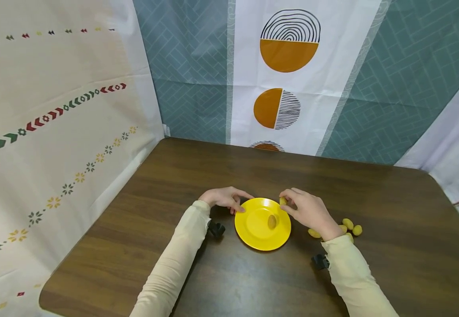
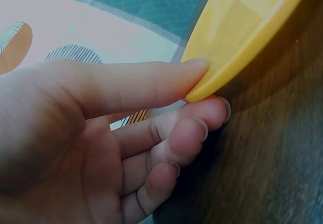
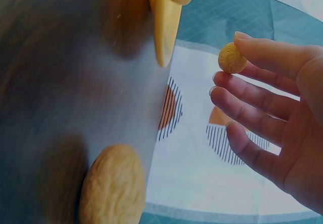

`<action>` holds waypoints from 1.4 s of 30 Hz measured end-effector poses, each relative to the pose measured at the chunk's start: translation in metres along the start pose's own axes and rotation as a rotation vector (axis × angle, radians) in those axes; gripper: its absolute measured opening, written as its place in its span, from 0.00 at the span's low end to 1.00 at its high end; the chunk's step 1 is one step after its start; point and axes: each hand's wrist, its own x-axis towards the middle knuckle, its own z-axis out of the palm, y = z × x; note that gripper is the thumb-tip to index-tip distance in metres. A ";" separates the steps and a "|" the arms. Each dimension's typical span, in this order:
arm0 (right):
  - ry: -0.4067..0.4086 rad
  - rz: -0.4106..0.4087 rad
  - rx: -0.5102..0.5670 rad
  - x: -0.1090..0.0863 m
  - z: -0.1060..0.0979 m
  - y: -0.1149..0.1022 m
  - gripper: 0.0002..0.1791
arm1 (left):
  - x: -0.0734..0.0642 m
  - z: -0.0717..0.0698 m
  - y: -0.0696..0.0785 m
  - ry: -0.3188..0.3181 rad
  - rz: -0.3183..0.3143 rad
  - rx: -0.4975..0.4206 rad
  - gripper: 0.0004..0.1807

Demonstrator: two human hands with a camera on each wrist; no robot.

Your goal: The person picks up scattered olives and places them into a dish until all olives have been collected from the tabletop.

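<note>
My left hand (image 1: 226, 198) pinches the left rim of a round yellow plate (image 1: 249, 235), thumb on top and fingertips beneath the edge, as the left wrist view shows. One small yellow-brown potato (image 1: 272, 221) lies on the plate, right of its middle. Above the plate's right rim, my right hand (image 1: 306, 209) holds another small potato (image 3: 232, 58) between thumb and forefinger. Its other fingers are spread and loosely bent in the right wrist view. Several more potatoes (image 1: 347, 223) lie on the table by the right wrist, some partly hidden behind it.
The dark brown wooden table (image 1: 154, 185) has rounded corners. A patterned curtain (image 1: 191, 66) hangs along its far edge and a white cloth (image 1: 75, 110) along the left side. Black wrist cameras (image 1: 320, 262) sit on both sleeves, low over the table.
</note>
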 end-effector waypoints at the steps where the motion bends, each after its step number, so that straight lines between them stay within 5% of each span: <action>1: -0.005 -0.001 0.002 0.001 0.000 -0.001 0.15 | 0.000 0.000 0.000 0.003 -0.004 0.000 0.31; 42: -0.118 -0.037 0.018 0.013 0.014 -0.031 0.15 | -0.003 0.001 0.000 -0.012 0.023 -0.016 0.30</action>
